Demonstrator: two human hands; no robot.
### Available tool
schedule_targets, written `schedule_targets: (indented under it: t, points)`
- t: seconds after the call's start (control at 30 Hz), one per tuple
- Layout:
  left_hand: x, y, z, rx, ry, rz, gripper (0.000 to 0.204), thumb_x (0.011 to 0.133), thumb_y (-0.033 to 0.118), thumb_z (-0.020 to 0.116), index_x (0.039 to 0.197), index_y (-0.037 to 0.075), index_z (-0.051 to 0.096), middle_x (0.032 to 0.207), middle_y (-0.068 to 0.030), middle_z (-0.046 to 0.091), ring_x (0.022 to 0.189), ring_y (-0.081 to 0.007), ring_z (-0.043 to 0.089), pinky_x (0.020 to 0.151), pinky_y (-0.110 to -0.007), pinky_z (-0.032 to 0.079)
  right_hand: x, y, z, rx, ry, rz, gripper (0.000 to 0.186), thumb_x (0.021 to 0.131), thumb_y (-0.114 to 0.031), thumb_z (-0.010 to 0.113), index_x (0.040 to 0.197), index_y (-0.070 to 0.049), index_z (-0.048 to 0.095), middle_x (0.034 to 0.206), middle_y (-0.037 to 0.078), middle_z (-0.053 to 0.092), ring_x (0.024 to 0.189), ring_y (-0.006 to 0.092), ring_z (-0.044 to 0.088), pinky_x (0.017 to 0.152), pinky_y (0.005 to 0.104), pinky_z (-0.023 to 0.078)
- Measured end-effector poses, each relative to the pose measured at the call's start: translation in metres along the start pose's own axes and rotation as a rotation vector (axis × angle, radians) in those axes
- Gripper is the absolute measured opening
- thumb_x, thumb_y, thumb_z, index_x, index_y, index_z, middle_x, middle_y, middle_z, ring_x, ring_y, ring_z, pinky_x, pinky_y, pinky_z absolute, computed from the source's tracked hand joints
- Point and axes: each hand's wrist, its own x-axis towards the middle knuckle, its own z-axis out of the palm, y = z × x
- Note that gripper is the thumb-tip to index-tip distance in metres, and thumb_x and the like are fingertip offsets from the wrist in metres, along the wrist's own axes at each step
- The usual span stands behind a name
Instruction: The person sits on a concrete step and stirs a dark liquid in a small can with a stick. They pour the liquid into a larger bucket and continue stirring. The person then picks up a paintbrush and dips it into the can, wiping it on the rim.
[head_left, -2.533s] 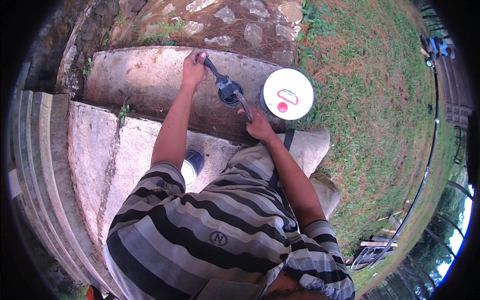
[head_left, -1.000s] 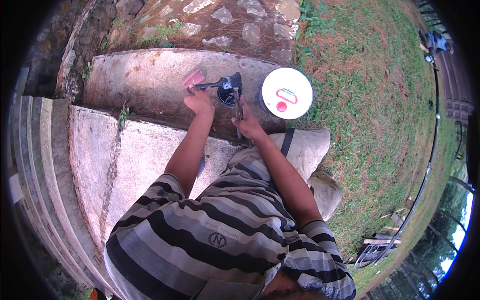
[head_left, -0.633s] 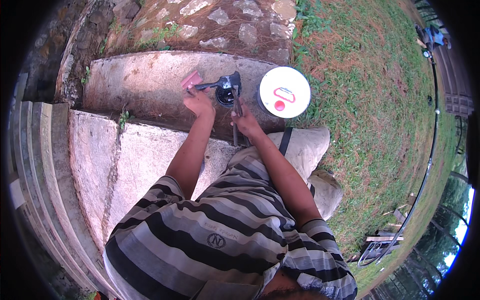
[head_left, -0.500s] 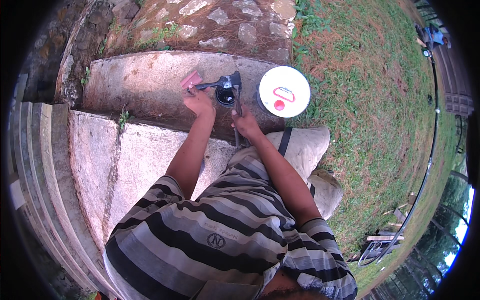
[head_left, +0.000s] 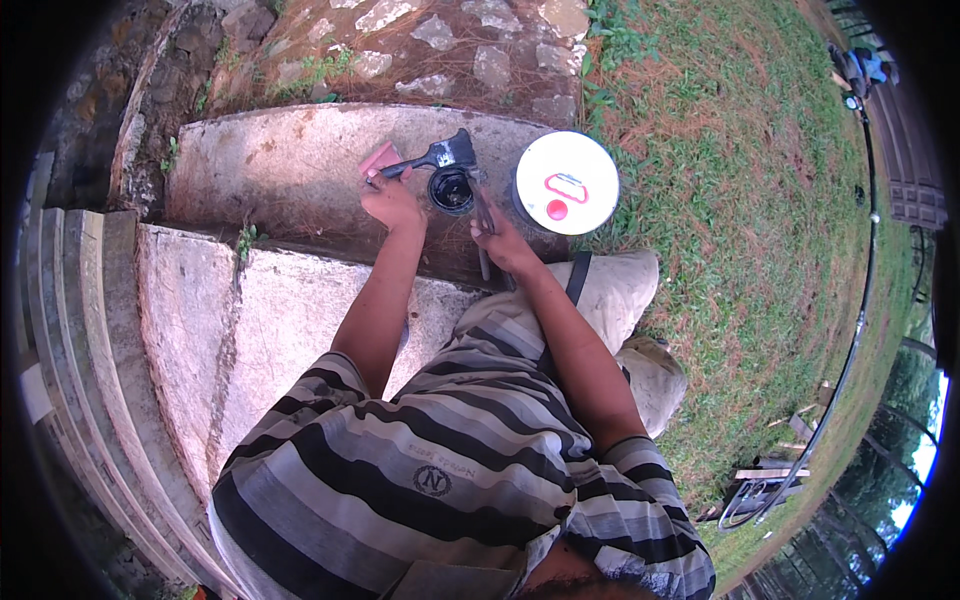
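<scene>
Over the concrete step, my left hand (head_left: pixel 393 205) is closed on the dark handle of a wide paintbrush (head_left: pixel 452 151). Its broad head is coated black and sits just beyond a small round can (head_left: pixel 450 190) with dark, wet-looking contents. My right hand (head_left: pixel 502 243) grips a slim grey stick-like tool (head_left: pixel 486 215), its far end beside the can's right rim; its exact kind is unclear. A pinkish-red block-shaped object (head_left: pixel 380 158) shows behind my left fingers, and I cannot tell whether they touch it.
Right of the can stands a bucket with a white lid (head_left: pixel 585 165), on which lie a red-and-white carabiner-shaped handle (head_left: pixel 567 187) and a red cap (head_left: pixel 557 210). Grass (head_left: pixel 740 250) slopes off to the right, crossed by a black hose (head_left: pixel 868 270). Stone paving (head_left: pixel 430 85) lies beyond the step.
The brush head has lifted slightly away and apart from the tool. My right hand has shifted a little right and nearer to me, showing more of the can's opening.
</scene>
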Motion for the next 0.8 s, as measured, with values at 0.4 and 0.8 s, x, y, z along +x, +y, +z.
schedule_targets:
  t: [0.4,0.8]
  points:
    - [0.013,0.015,-0.006,0.234,-0.211,0.188,0.029,0.113,0.017,0.044,0.11,-0.01,0.054,0.103,-0.0238,0.074,0.072,-0.0221,0.072,0.066,-0.029,0.061,-0.005,-0.031,-0.021,-0.266,-0.013,0.027,0.085,0.099,-0.01,0.062,0.169,-0.007,0.014,0.165,0.025,0.04,0.154,0.0342,0.038,0.125,0.0375,0.028]
    - [-0.006,0.013,0.0,0.344,-0.278,0.43,0.037,0.112,0.026,0.05,0.118,-0.009,0.06,0.114,-0.0181,0.058,0.066,-0.0219,0.07,0.06,-0.034,0.058,-0.006,-0.036,-0.005,-0.628,0.055,0.248,0.092,0.098,-0.013,0.062,0.17,-0.022,0.006,0.145,0.037,0.052,0.133,0.0514,0.054,0.113,0.0527,0.045]
